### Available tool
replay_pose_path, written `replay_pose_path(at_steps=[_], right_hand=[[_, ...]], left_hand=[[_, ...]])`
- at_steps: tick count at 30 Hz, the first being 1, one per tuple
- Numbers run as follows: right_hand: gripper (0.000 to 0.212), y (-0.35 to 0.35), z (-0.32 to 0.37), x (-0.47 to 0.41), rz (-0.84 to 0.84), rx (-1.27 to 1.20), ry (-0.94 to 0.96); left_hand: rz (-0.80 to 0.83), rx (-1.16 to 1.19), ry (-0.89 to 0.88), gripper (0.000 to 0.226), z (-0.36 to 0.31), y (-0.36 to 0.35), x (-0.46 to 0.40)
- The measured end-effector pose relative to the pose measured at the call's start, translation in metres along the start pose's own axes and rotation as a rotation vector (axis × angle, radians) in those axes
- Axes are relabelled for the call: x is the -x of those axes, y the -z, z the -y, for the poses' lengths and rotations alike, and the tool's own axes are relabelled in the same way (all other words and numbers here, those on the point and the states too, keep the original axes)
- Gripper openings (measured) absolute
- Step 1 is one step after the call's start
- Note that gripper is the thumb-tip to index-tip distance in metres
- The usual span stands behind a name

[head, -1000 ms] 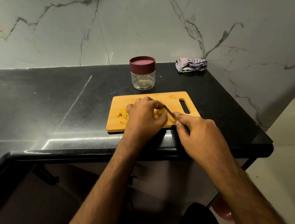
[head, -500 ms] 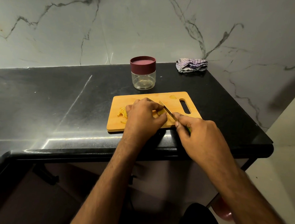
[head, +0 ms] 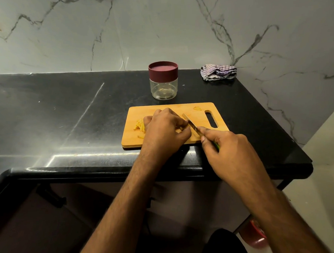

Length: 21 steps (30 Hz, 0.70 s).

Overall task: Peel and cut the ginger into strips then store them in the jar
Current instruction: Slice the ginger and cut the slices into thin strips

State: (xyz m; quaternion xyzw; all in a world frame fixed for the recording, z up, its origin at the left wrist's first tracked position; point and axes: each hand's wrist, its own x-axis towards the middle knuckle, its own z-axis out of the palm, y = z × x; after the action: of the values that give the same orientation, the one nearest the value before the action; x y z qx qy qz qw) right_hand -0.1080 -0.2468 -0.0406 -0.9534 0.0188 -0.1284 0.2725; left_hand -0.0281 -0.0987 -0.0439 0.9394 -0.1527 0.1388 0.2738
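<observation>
A black polished stone surface point(head: 67, 110) runs along a wall of grey-veined white marble. Near its front edge lies a rectangular light wooden cutting board point(head: 163, 109) with a slot handle at its right end. The person's left hand point(head: 163, 131) rests on the board with fingers curled down, pinning a small piece of yellow peeled ginger point(head: 182, 128), mostly hidden beneath the fingers. The right hand point(head: 228, 154) grips a green-handled knife point(head: 193, 126); its blade angles across the board just beside the left fingertips. A small heap of thin yellow ginger strips point(head: 140, 126) lies on the board left of the left hand. Behind the board stands a clear round glass jar point(head: 162, 87) with its maroon lid on. A crumpled purple-and-white checked cloth point(head: 218, 72) sits in the far corner.
</observation>
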Motion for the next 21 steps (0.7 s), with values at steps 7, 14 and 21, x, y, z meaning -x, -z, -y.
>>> replay_pose_path(at_steps=[7,14,21], right_hand=[[0.035,0.002,-0.003,-0.003,0.008,-0.037,-0.020],[0.036,-0.001,-0.002,0.005,-0.028,0.007,0.015],[0.037,0.000,0.002,0.009,-0.021,-0.006,0.009]], left_hand=[[0.008,-0.013,0.001,0.022,0.002,0.000,-0.001],[0.011,-0.015,0.007,0.024,0.000,0.000,-0.001],[0.013,-0.021,0.001,0.023,0.000,0.001,-0.001]])
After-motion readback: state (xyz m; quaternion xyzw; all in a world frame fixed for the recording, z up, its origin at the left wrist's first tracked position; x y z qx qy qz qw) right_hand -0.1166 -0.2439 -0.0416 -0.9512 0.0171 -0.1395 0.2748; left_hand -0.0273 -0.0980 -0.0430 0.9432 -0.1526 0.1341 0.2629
